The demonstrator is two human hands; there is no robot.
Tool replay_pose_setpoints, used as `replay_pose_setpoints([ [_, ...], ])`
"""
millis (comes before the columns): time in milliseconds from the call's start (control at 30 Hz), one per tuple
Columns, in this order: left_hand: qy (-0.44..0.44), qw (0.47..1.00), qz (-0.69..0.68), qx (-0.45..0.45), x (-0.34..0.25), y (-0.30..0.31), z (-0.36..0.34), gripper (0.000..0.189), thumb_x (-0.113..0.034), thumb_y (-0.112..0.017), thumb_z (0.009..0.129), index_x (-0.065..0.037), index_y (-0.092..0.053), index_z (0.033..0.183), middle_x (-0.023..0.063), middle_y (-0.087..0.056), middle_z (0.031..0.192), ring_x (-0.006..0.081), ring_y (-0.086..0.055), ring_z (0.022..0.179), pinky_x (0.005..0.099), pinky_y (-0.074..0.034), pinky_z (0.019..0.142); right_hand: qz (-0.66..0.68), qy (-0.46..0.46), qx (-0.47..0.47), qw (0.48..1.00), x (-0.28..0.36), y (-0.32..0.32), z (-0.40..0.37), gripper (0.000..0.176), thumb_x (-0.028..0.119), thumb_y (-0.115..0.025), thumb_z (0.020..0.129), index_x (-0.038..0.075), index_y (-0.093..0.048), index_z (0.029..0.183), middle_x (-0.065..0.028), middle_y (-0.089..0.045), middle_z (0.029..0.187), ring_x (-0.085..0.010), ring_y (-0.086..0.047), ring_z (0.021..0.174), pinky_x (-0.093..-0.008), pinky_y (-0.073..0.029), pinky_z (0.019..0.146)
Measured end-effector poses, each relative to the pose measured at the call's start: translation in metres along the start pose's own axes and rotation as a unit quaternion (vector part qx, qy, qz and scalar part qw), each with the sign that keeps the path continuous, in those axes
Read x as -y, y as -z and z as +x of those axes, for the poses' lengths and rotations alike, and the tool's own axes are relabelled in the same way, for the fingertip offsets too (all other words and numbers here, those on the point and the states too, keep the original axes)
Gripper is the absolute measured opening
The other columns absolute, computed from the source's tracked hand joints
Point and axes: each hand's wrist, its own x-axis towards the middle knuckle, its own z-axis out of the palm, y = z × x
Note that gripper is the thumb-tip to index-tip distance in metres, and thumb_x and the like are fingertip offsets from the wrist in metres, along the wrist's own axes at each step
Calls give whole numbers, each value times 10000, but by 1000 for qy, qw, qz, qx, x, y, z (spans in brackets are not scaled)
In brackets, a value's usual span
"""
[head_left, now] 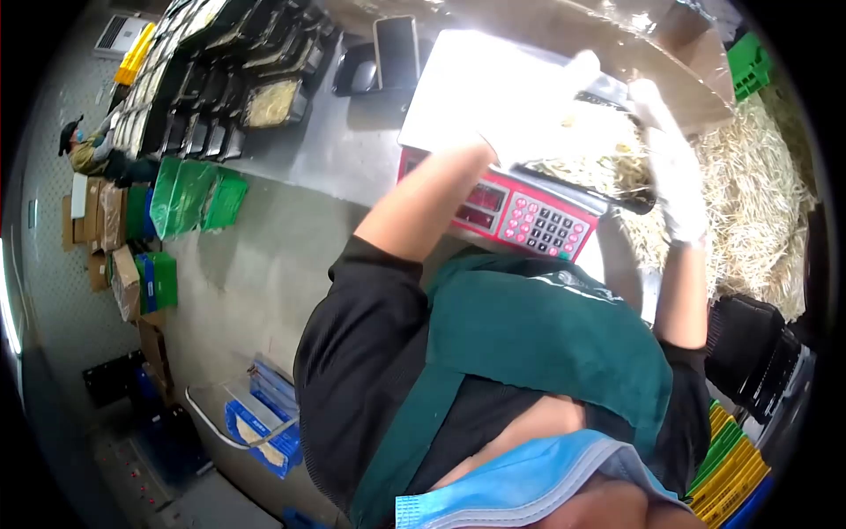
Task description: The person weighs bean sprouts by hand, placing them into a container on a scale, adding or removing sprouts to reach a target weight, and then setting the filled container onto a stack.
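My left hand (533, 106), in a white glove, is over a black tray of pale bean sprouts (586, 163) that sits on a red electronic scale (529, 212). Glare washes the hand out, so its grip is unclear. My right hand (674, 167), also gloved, lies stretched along the tray's right end with fingers extended. It sits between the tray and a big loose heap of bean sprouts (758, 212). I wear black sleeves and a green apron (546, 344).
Filled and empty black trays (264, 88) line the metal table at upper left, beside a phone (397, 48). Stacked black trays (749, 353) and yellow and green crates (731, 467) stand at right. Green crates (194, 194), boxes and another person (88, 145) are on the floor at left.
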Motion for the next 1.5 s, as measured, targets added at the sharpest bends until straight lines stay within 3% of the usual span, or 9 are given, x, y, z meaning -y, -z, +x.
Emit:
replay_pose_setpoints([
  [100, -78, 997, -5, -10, -10, -31, -17, 572, -383, -519, 859, -96, -410, 1342, 176, -399, 1365, 355, -356, 1263, 457, -249, 1063, -318, -67, 266, 908, 49, -15, 19, 361, 201, -470, 899, -5, -515, 1192, -196, -545, 1181, -300, -503, 1117, -356, -384, 954],
  [167, -81, 993, -88, 18, -9, -40, -14, 594, -340, -549, 829, -81, -399, 1342, 176, -417, 1342, 359, -395, 1215, 476, -270, 1036, -292, 4, 48, 955, 28, -34, 0, 357, 232, -514, 870, -13, -536, 1129, -206, -576, 1032, -344, -541, 961, -415, -421, 824],
  [367, -36, 999, 15, 22, -26, -26, 1, 732, -414, -554, 808, -4, -316, 1367, 210, -499, 1175, 356, -488, 1045, 500, -382, 867, -336, 144, 52, 929, 33, 11, 50, 642, 391, -691, 741, -63, -537, 1167, -210, -635, 1026, -327, -627, 946, -359, -485, 861],
  [500, -43, 997, 5, 59, -28, -14, 2, 786, -439, -533, 824, 34, -254, 1388, 229, -459, 1240, 370, -475, 1031, 469, -365, 886, -343, -56, -20, 938, 3, 41, 147, 548, 500, -589, 822, 42, -619, 1123, -138, -642, 1068, -246, -639, 963, -303, -474, 868],
  [767, -54, 998, -22, 14, -25, -12, 7, 833, -424, -645, 727, 38, -339, 1350, 201, -525, 1163, 339, -521, 975, 430, -406, 844, -627, -70, -78, 772, -157, 96, 303, 388, 329, -536, 858, 123, -546, 1187, -162, -610, 1084, -335, -570, 1018, -420, -448, 861],
  [1033, -47, 999, -3, 12, -27, -14, 3, 802, -464, -589, 767, 7, -337, 1365, 202, -481, 1246, 341, -494, 1041, 496, -315, 931, -633, -112, 4, 766, -106, 117, 264, 292, 342, -450, 929, 123, -605, 1045, -110, -640, 1032, -292, -624, 868, -364, -477, 753],
  [1167, -44, 997, 56, -5, -31, -13, 3, 864, -523, -580, 753, -59, -277, 1415, 191, -260, 1446, 363, -298, 1285, 509, -98, 1061, -442, -12, -83, 893, -86, 137, 205, 595, 588, -428, 873, 93, -561, 1175, -109, -626, 1104, -320, -579, 997, -388, -454, 837],
  [1300, -44, 998, 29, -45, -38, 0, -10, 967, -562, -600, 741, 7, -207, 1416, 254, -244, 1431, 401, -254, 1311, 531, -131, 1057, -465, -142, 41, 873, -57, 137, 172, 447, 257, -298, 994, 25, -317, 1376, -37, -338, 1440, -131, -342, 1295, -217, -264, 1069],
  [1500, -1, 968, -134, -213, -3, -1, -59, 731, -236, -664, 759, 3, -308, 1351, 253, -397, 1290, 363, -398, 1198, 417, -307, 1013, -612, -162, -17, 774, -25, 132, 133, 592, 493, -259, 956, 25, -614, 1030, -185, -646, 928, -304, -615, 940, -348, -448, 839],
])
